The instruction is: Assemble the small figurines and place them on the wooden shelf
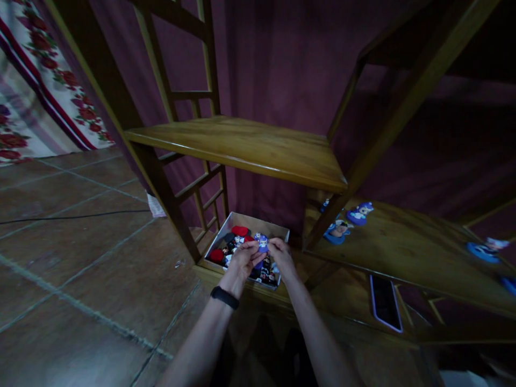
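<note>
Between my two hands, above a white cardboard box [276, 230], is a small purple figurine [263, 243] with a white front. My left hand [244, 258] has a dark band at the wrist, and its fingers pinch the figurine from the left. From the other side, the fingertips of my right hand [281, 252] close on its right edge. Several more figurines with red, black and purple parts lie jumbled in the box, among them a red-based one [216, 255]. My hands hide part of the box's contents.
The box stands on the bottom of a wooden shelf unit, under a higher board [250, 142]. On the right board [411, 242] are several figurines, one of them purple [360, 213]. A phone [386, 302] lies lower right. A black cable [76, 216] crosses the tiled floor.
</note>
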### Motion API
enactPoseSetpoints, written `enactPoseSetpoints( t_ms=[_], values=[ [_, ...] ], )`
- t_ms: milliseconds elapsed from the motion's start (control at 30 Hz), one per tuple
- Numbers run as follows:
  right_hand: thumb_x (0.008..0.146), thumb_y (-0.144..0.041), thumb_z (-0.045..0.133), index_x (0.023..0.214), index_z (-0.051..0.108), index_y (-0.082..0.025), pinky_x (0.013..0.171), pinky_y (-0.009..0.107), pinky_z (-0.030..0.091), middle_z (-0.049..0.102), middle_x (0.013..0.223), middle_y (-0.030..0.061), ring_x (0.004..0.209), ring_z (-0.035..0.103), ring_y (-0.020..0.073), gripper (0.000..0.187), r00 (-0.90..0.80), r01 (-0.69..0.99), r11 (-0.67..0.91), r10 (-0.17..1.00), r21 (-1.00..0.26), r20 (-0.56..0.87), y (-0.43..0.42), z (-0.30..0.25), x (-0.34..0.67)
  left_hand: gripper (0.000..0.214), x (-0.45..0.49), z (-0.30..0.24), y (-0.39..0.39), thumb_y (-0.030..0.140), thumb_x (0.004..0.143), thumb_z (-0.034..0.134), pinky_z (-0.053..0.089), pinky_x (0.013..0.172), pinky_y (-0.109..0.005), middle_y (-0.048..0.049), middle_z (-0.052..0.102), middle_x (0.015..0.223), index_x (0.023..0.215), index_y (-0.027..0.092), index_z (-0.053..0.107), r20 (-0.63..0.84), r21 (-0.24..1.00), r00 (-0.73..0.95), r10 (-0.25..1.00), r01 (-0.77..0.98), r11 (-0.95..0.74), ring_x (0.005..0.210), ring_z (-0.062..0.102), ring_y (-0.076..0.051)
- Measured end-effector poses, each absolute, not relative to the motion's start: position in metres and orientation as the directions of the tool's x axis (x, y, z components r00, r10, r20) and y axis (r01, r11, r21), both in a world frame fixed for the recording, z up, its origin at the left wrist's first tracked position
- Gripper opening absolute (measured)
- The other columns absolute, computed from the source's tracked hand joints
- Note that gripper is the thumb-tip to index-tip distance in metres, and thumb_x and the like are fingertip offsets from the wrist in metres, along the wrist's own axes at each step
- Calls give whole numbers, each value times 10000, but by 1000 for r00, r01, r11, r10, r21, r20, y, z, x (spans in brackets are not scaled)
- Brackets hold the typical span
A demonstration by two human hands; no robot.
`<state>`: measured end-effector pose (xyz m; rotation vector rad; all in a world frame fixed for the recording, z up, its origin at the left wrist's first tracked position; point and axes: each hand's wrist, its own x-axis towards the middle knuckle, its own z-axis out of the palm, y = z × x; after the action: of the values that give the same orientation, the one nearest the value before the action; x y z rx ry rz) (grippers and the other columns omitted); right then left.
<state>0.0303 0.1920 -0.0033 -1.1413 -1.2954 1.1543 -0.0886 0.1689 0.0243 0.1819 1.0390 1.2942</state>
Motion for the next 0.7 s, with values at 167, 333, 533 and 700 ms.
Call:
enactPoseSetpoints(
  t_ms=[167, 333, 533, 700],
  values=[
    [717, -310, 546, 831, 648, -242, 883, 323, 420, 630, 1050, -7, 990, 556, 181, 168, -66, -123, 155, 984, -980, 164, 190, 17, 30, 131, -92, 34, 168, 25, 685, 613, 524, 699, -286, -34, 660, 714, 756, 134, 605, -360, 670, -38, 932, -705, 230, 674, 640, -134],
    [709, -309, 584, 773, 652, -239, 898, 318, 424, 631, 1025, 1, 976, 571, 171, 117, -55, -200, 176, 980, -964, 190, 189, 31, 30, 170, -99, 47, 170, 77, 615, 699, 487, 668, -225, -18, 640, 723, 759, 126, 622, -133, 737, -24, 991, -670, 83, 658, 602, -101],
    [731, -278, 570, 785, 625, -241, 900, 321, 431, 634, 1002, -1, 972, 580, 165, 85, -77, -242, 221, 966, -945, 246, 189, 35, 30, 189, -99, 56, 169, 116, 617, 713, 449, 624, -189, -7, 634, 741, 766, 137, 599, -11, 758, -36, 999, -653, -15, 647, 581, -86],
    [737, -283, 565, 765, 618, -245, 893, 310, 428, 635, 1000, -6, 973, 573, 160, 71, -59, -151, 244, 965, -958, 255, 188, 34, 32, 206, -97, 59, 165, 152, 657, 695, 457, 655, -203, -19, 649, 847, 821, 155, 570, 3, 751, -11, 1000, -660, -9, 697, 599, -94]
  ],
)
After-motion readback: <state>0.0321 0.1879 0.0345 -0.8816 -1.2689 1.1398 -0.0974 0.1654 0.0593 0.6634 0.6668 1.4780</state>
